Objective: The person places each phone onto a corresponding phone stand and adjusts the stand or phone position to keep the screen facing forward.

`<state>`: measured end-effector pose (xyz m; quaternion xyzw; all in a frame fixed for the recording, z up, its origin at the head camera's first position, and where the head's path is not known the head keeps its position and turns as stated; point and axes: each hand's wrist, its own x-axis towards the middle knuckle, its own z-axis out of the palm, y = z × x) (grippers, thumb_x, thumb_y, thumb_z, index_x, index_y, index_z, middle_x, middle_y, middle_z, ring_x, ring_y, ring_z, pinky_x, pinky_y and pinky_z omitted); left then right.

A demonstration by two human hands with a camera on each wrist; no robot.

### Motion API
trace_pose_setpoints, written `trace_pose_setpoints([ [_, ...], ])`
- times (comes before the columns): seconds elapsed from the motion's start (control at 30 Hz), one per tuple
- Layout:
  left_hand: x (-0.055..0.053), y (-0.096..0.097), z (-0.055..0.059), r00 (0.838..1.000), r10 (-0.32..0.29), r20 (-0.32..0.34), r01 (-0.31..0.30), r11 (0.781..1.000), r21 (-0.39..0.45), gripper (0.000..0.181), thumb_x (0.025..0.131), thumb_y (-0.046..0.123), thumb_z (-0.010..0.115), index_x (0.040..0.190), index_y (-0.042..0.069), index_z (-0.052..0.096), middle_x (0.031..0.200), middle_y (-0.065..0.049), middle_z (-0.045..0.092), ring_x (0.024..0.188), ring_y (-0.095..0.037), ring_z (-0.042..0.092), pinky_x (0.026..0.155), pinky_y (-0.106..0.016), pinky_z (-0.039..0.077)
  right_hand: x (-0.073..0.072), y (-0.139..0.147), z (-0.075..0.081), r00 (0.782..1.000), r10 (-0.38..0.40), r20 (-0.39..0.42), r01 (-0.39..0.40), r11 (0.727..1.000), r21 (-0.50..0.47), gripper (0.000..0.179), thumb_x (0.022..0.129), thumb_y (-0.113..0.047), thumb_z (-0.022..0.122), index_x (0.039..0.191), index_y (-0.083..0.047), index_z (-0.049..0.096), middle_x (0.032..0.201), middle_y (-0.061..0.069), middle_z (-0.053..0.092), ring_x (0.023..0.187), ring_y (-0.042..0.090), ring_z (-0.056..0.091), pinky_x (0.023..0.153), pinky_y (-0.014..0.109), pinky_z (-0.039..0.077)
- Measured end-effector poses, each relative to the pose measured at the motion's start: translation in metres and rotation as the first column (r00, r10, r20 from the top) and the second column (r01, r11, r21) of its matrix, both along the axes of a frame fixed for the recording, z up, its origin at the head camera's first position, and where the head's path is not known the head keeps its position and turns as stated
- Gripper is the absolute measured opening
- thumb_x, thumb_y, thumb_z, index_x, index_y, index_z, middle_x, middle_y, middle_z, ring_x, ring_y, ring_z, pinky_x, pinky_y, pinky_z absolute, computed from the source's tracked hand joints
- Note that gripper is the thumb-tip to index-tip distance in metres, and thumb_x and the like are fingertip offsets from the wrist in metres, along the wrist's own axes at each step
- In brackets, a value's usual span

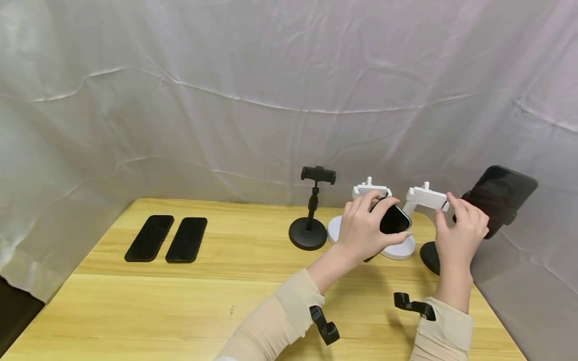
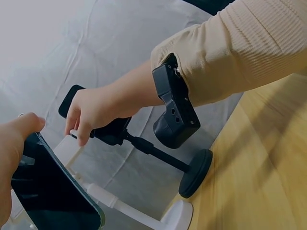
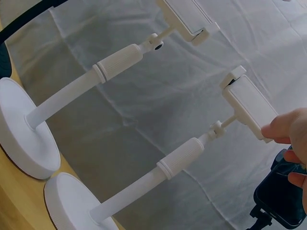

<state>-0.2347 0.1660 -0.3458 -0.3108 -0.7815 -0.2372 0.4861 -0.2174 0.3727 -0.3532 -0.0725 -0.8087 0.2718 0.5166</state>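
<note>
Phone (image 1: 394, 220) is off the table (image 1: 158, 311), toward four o'clock in the head view. The left hand (image 1: 363, 223) grips it by its edges, thumb and curled fingers on opposite sides, parted by the phone's breadth, the dark screen showing between them. Near the phone, at its two o'clock, is a white clamp (image 1: 426, 197) on a white stand (image 1: 399, 249). At three o'clock, the right hand (image 1: 461, 228) pinches the clamp's near end, thumb and fingertips only slightly parted.

Toward eleven o'clock of the phone is a second clamp (image 1: 371, 190); the two white bases stand side by side. At nine o'clock stands a black stand (image 1: 313, 205). Farther out that way, two phones (image 1: 186, 239) lie side by side on the table, dark faces up. Between two and three o'clock, past the right hand, a tilted large phone (image 1: 506, 195) sits in a black holder (image 1: 512, 218).
</note>
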Motion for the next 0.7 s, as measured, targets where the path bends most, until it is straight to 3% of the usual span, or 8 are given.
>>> trace_pose_setpoints([
  [0.7,-0.007,0.022,0.028,1.000,-0.001,-0.027,0.001,1.000,-0.004,0.065,0.071,0.070,0.068,0.117,0.024,0.066,0.110,0.003,0.061,0.082,-0.009,0.060,0.077,-0.023,0.048,0.002,-0.001,0.001,1.000,-0.005,-0.028,0.005,1.000,0.017,0.032,0.087,-0.005,0.070,0.119,-0.002,0.069,0.120,0.024,0.063,0.119,0.044,0.046,0.096,0.062,0.027],
])
